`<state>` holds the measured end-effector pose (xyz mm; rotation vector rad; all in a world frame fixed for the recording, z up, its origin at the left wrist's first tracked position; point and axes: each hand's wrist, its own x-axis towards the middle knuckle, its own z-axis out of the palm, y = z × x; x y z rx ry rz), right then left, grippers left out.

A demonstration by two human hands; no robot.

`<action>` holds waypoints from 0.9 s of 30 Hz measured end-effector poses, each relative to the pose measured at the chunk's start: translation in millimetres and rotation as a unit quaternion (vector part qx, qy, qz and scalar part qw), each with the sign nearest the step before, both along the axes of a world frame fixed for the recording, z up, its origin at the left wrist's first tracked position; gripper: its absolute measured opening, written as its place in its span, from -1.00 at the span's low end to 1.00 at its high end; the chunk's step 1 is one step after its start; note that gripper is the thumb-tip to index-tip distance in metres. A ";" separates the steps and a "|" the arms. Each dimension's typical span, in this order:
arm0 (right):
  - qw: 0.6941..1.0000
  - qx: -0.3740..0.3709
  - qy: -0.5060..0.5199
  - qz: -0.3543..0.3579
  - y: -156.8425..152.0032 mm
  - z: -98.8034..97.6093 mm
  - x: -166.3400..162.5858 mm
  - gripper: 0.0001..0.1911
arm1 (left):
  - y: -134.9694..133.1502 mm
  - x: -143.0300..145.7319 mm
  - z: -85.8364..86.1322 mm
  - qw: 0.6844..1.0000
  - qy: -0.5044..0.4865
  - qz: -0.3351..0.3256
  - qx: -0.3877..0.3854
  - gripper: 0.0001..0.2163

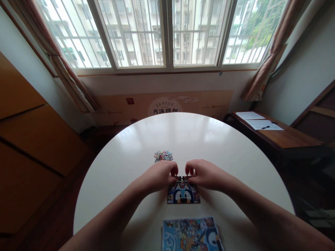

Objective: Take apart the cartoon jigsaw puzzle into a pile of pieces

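A small, partly assembled jigsaw puzzle [183, 193] lies on the round white table [209, 146] in front of me. My left hand [161, 174] and my right hand [202, 173] sit at the puzzle's far edge, knuckles up and fingers curled down onto it. The fingertips of both hands press or pinch at the top row of pieces; what they hold is too small to name. A little pile of loose colourful pieces [163, 155] rests just beyond my left hand. A printed picture sheet [191, 235] with the same cartoon artwork lies near the table's front edge.
A brown side table [285, 137] at the right carries white papers [263, 124] and a pen. A wooden cabinet [28, 146] stands at the left. Barred windows [167, 33] with curtains and a flat cardboard box [164, 106] are behind the table.
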<state>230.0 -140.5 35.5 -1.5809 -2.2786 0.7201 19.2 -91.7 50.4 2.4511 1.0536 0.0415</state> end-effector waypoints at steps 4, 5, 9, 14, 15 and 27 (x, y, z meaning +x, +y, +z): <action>1.000 -0.004 0.026 0.003 1.2 -0.9 0.1 -0.87 | 2.7 -1.7 -0.1 1.000 -0.026 -0.002 -0.014 -0.92; 0.999 -0.006 0.036 0.004 2.0 -1.6 0.5 -0.87 | 3.5 -2.2 -0.3 0.999 -0.034 -0.002 -0.021 -0.92; 0.997 -0.013 0.075 0.010 6.3 -5.5 2.7 -0.87 | 6.5 -4.1 -1.9 0.997 -0.060 0.001 -0.050 -0.94; 0.994 -0.027 0.108 0.003 10.6 -9.5 6.4 -0.88 | 11.8 -6.0 -4.1 0.995 -0.084 0.021 -0.058 -0.92; 0.993 -0.030 0.114 -0.002 11.1 -10.0 6.9 -0.89 | 12.8 -6.6 -4.0 0.994 -0.086 0.029 -0.061 -0.92; 0.994 0.013 0.090 -0.058 16.0 -11.4 8.4 -0.89 | 40.4 -30.7 -1.8 0.983 -0.097 0.151 -0.040 -0.87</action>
